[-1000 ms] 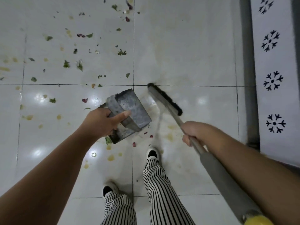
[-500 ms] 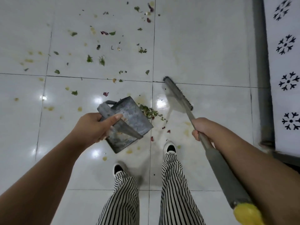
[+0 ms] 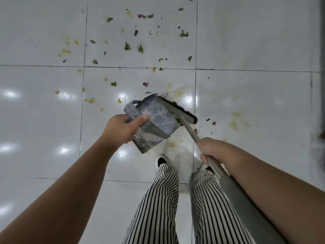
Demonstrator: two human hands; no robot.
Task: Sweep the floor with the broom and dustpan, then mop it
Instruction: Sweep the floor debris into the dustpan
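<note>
The setting is an indoor room, most likely in a home; the exact room cannot be told. The floor (image 3: 246, 41) consists of large glossy white tiles with dark grout lines, reflecting ceiling lights. Leaf scraps (image 3: 127, 46) and yellowish stains (image 3: 233, 123) lie scattered on it. A person in striped trousers (image 3: 158, 205) stands on the tiles.

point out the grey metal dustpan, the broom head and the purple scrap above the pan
grey metal dustpan (image 3: 159, 118): head view, on its flat top panel
black-bristled broom head (image 3: 177, 109): head view, on its grey back
purple scrap (image 3: 145, 84): head view, on its middle
</note>
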